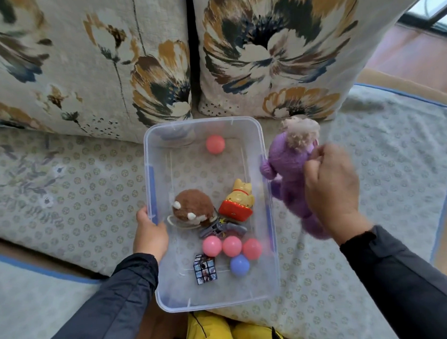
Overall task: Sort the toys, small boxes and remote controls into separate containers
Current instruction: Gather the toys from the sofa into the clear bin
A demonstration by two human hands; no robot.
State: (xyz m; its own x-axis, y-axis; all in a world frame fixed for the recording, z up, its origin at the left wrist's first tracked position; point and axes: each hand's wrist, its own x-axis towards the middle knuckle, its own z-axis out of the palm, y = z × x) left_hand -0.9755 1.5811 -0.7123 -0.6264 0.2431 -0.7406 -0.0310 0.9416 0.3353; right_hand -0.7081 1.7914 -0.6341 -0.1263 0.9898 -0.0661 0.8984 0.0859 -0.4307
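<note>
Left hand [150, 232] grips the left rim of the clear bin [263, 152] at frame centre. Inside: four pink balls [215, 144], one blue ball [239, 265], one brown plush [192, 207], one yellow dog toy [240, 200], one toy gun [223, 229], one puzzle cube [205, 269]. The bin's upper half is mostly bare. Just right of its rim, the right hand [330, 188] holds one purple plush [289, 167] over the sofa seat [78, 179].

The bin [214, 302] is clear plastic with blue strips on its long sides. In it lie four pink balls [215, 144], one far and three near, and one blue ball [239, 265]. The round plush [193, 207] is brown with white spots, the cat [240, 198] is yellow on a red base, the toy gun [220, 229] is grey. The doll [288, 167] at the right is purple with pale curly hair. The cushions [276, 53] are cream with ochre and dark blue flowers. The sleeves [115, 307] are dark grey.
</note>
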